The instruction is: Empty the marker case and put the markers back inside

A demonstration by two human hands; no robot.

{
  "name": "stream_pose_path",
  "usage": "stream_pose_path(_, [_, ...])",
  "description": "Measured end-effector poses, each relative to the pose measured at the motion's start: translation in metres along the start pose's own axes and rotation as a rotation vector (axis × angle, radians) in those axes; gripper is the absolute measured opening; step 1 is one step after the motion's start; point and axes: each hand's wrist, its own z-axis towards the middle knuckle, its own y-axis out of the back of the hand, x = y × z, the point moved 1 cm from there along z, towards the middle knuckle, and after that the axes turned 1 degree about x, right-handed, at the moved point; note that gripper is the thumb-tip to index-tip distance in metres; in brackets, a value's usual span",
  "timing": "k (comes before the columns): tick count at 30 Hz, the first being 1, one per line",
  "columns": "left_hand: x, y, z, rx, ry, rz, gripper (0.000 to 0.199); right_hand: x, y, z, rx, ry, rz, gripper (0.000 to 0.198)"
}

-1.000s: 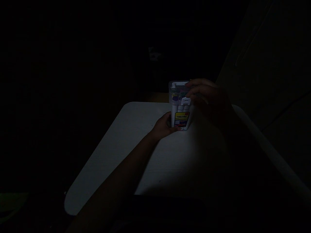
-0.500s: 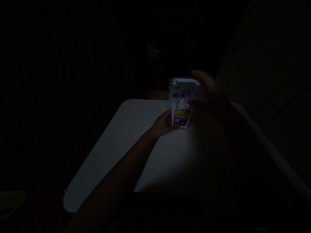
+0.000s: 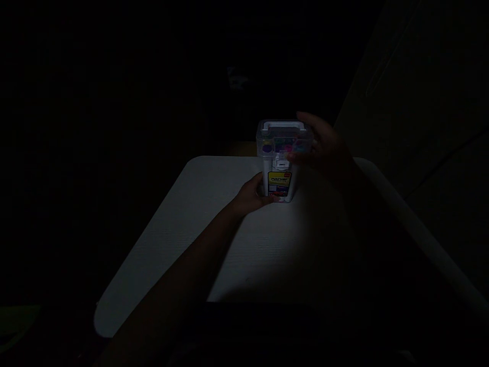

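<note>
A marker box (image 3: 279, 176) stands upright near the far edge of the white table. Its clear lid (image 3: 267, 136) has a white carrying handle, and several coloured marker caps show through it. The front bears a yellow and dark label reading "marker", under a white latch (image 3: 282, 163). My left hand (image 3: 250, 198) is wrapped round the lower left side of the box, thumb across the front near its base. My right hand (image 3: 324, 142) grips the lid from the right, thumb by the latch and a finger over the top. Its other fingers are hidden.
The white table (image 3: 183, 214) has rounded corners, and a dark shadow covers its right half. A greenish thing (image 3: 17, 323) lies low at the far left. A pale shape (image 3: 237, 79) shows in the dark beyond the table. Most of the surroundings are too dark to make out.
The box, hands and table sit slightly further left in the view. The box looks more upright, and my right thumb has moved slightly relative to the latch. Both hands keep their hold.
</note>
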Motion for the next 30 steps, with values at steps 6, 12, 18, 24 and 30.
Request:
stream_pose_path(6, [-0.006,-0.002,0.0,-0.011,0.082,-0.05,0.083,0.004,-0.001,0.001,0.027,-0.009,0.052,0.092])
stream_pose_path(12, [-0.007,-0.001,0.001,-0.025,0.085,-0.028,0.082,-0.001,-0.003,-0.001,-0.019,-0.018,0.05,0.088])
stream_pose_path(18, [-0.009,-0.002,-0.001,-0.027,0.054,-0.021,0.081,0.007,-0.006,0.0,-0.054,-0.065,0.127,0.105])
stream_pose_path(24, [-0.009,-0.001,-0.002,-0.003,0.066,-0.063,0.083,0.021,-0.006,-0.002,-0.073,-0.12,0.135,0.101])
stream_pose_path(30, [-0.008,-0.002,-0.001,-0.003,0.086,-0.09,0.084,0.032,-0.008,-0.003,-0.101,-0.115,0.09,0.089])
